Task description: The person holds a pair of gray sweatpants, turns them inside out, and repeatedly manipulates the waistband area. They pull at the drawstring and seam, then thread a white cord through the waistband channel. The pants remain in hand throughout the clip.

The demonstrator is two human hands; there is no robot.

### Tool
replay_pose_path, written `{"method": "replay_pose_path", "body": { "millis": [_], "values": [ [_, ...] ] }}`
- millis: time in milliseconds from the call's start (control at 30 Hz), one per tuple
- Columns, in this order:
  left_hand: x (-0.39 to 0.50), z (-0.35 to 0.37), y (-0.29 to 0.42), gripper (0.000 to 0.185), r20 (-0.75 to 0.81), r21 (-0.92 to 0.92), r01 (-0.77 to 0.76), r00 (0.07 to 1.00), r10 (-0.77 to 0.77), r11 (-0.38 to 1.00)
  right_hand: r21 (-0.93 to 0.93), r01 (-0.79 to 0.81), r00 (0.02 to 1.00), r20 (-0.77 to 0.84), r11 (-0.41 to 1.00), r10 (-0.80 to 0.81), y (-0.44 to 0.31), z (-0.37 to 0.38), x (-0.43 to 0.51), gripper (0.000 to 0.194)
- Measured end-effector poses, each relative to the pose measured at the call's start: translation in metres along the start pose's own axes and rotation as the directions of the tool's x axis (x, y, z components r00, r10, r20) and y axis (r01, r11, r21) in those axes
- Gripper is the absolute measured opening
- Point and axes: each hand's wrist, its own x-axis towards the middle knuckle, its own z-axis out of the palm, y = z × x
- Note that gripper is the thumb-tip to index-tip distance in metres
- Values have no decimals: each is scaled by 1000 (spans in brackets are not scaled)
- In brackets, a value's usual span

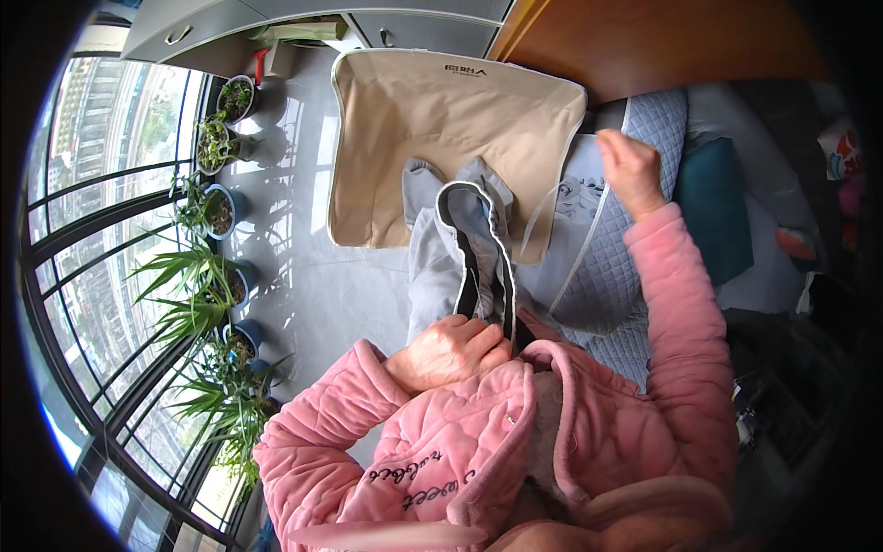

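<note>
Grey trousers (pixel 434 276) with a dark inner waistband hang in front of me, the waist opening facing up. My left hand (pixel 455 350) is closed on the near edge of the waistband, close to my pink quilted jacket. Out to the right, my right hand (pixel 629 169) is raised over the bed, away from the trousers. Its fingers are curled together; nothing shows in them, though something very thin could be hidden. Beyond the trousers a beige fabric sheet or cover (pixel 407 110) with pale edging and printed writing lies spread out, partly behind the garment.
A quilted blue-grey bedspread (pixel 607 276) and a teal cushion or cloth (pixel 714 207) are at the right. Potted plants (pixel 224 210) line the window at the left. Grey drawers (pixel 428 33) and an orange-brown wooden panel (pixel 655 41) stand at the far side.
</note>
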Motion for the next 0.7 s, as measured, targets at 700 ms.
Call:
{"method": "replay_pose_path", "body": {
  "millis": [700],
  "values": [
    [7, -4, -1, 13, 2, 61, -30, 1000, 30, 998, 615, 296, 714, 366, 731, -597, -126, 50, -42, 17]
  ]
}}
